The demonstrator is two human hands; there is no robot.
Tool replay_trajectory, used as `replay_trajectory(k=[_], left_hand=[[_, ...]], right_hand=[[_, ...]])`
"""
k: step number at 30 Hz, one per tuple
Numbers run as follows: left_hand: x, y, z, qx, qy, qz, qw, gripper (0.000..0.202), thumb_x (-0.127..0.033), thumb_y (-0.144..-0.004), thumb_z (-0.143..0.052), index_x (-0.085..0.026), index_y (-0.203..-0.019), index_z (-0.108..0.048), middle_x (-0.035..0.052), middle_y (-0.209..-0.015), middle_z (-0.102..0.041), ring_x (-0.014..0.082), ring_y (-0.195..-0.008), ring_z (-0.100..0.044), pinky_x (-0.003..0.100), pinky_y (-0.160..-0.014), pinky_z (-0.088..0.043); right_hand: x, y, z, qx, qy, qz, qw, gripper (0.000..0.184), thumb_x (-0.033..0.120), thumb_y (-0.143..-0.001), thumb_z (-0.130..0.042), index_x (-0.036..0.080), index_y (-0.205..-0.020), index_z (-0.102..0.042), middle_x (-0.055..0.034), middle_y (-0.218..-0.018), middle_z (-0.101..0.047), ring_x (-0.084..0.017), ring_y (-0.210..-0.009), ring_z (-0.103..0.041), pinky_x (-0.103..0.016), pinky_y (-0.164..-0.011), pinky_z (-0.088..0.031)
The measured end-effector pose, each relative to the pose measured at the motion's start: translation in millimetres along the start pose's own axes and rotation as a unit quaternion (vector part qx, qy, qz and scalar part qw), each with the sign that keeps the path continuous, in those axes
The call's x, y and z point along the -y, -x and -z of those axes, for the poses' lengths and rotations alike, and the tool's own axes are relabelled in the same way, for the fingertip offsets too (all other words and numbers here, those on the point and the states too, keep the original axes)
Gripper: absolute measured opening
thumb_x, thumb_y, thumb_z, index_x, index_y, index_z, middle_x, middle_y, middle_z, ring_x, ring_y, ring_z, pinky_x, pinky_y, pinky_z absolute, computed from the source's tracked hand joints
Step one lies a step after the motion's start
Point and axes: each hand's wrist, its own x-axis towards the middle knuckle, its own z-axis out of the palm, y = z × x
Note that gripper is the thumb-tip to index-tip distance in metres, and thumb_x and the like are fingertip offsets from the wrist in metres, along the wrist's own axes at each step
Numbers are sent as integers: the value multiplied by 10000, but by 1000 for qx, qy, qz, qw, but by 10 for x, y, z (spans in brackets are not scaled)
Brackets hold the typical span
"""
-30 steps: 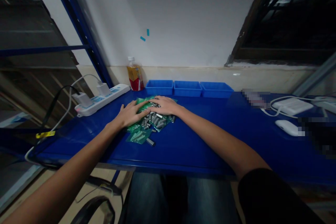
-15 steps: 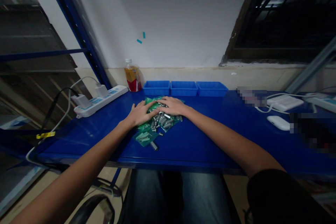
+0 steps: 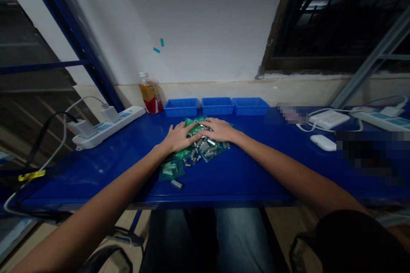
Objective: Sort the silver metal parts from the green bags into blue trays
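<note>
A heap of small silver metal cylinders [image 3: 202, 149] lies mixed with green plastic bags [image 3: 171, 168] on the blue table [image 3: 256, 166]. My left hand [image 3: 177, 136] lies flat on the left side of the heap with fingers spread. Across from it, my right hand [image 3: 219, 129] rests flat on the right side, fingers stretched toward the left hand. Neither hand grips anything. One loose cylinder [image 3: 177, 184] sits apart near the table's front edge.
Three blue bins [image 3: 217, 106] stand in a row behind the heap. A drink bottle [image 3: 149, 94] is by the wall, a white power strip [image 3: 105, 126] at left. White devices and cables [image 3: 326, 120] lie at right, next to a blurred dark patch.
The view has swung so everything sits a little further left and lower. Both hands stay flat on the heap; a few cylinders have spread out slightly.
</note>
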Motion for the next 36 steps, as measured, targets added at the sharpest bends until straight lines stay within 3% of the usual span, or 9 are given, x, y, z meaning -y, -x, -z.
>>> replay_trajectory(k=[10, 16, 21, 23, 27, 29, 31, 33, 36], left_hand=[[-95, -119, 0, 17, 35, -70, 997, 723, -728, -828, -238, -337, -1435, -254, 123, -1421, -393, 363, -1334, -299, 610, -1039, -209], [-149, -244, 24, 18, 55, -102, 993, 711, -727, -826, -248, -333, -1415, -300, 107, -1377, -453, 372, -1305, -328, 649, -1024, -189], [-141, -299, 157, 27, 7, -107, 994, 676, -731, -820, -241, -370, -1382, -349, 130, -1314, -486, 389, -1205, -447, 709, -973, -176], [-116, -327, 252, 25, -12, -112, 993, 670, -725, -827, -224, -363, -1370, -374, 134, -1302, -479, 380, -1151, -496, 668, -961, -255], [-17, -490, 446, -74, -44, -102, 991, 609, -636, -884, -232, -273, -1322, -448, 134, -1231, -492, 305, -1027, -572, 442, -865, -445], [69, -646, 499, -147, -60, -82, 984, 556, -564, -906, -281, -204, -1282, -478, 141, -1185, -512, 293, -1034, -563, 395, -861, -450], [177, -837, 501, -188, -63, -54, 979, 547, -531, -897, -336, -148, -1259, -482, 158, -1174, -527, 307, -1077, -540, 397, -891, -436], [290, -1032, 453, -162, -43, -27, 985, 606, -553, -868, -381, -105, -1270, -462, 188, -1201, -531, 328, -1113, -525, 412, -911, -427], [421, -1256, 333, -66, -9, -32, 997, 660, -570, -820, -462, -83, -1265, -470, 206, -1229, -547, 326, -1125, -539, 394, -925, -429]], right_hand=[[-1, 248, 43, -6, 11, -64, 998, 612, 668, -882, -247, 337, -1377, -388, -93, -1332, -466, -313, -1199, -447, -455, -958, -357], [-32, 347, 78, -18, 7, -105, 994, 578, 647, -891, -253, 346, -1360, -410, -88, -1295, -493, -303, -1177, -452, -448, -958, -341], [-53, 320, 119, -20, -17, -120, 992, 549, 617, -916, -204, 343, -1309, -470, -69, -1298, -509, -297, -1232, -406, -513, -1009, -256], [-95, 274, 176, -31, -50, -120, 991, 544, 572, -941, -153, 327, -1280, -501, -60, -1262, -540, -270, -1210, -439, -492, -1006, -276], [-359, 146, 340, -170, -60, -119, 976, 491, 504, -950, -228, 238, -1218, -542, -74, -1198, -577, -227, -1148, -495, -392, -971, -354], [-572, 82, 408, -246, -13, -150, 958, 491, 509, -916, -337, 181, -1234, -518, -113, -1209, -566, -251, -1143, -495, -394, -962, -365], [-795, 34, 438, -265, 54, -180, 946, 563, 510, -870, -436, 121, -1275, -473, -161, -1232, -548, -289, -1159, -480, -422, -978, -348], [-985, 0, 425, -229, 100, -197, 948, 641, 520, -843, -477, 81, -1309, -434, -193, -1273, -523, -314, -1204, -447, -454, -1017, -301], [-1157, -49, 352, -171, 111, -197, 959, 650, 540, -845, -467, 106, -1328, -430, -169, -1326, -501, -294, -1261, -409, -466, -1064, -237]])
